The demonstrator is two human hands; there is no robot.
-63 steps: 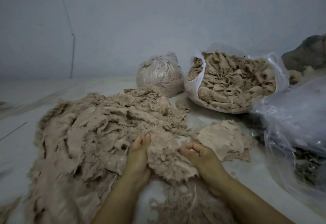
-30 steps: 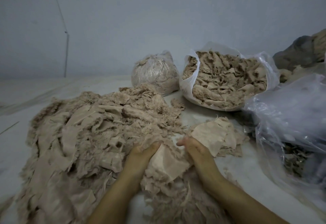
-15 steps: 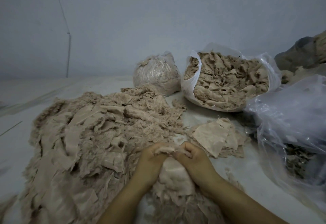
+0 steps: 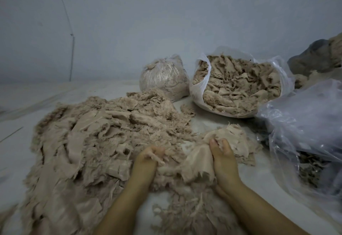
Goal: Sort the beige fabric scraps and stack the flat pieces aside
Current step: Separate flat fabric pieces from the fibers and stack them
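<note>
Left hand clenches fluffy scraps from the pile; right hand grips a flat piece (stack just beyond).

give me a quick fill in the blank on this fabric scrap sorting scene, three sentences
1. The right hand grips a flat beige ____.
2. The open bag of scraps stands to the ____ of the tied bag.
3. The big loose pile lies on the person's ____ side.

Missing words: scrap; right; left
</note>
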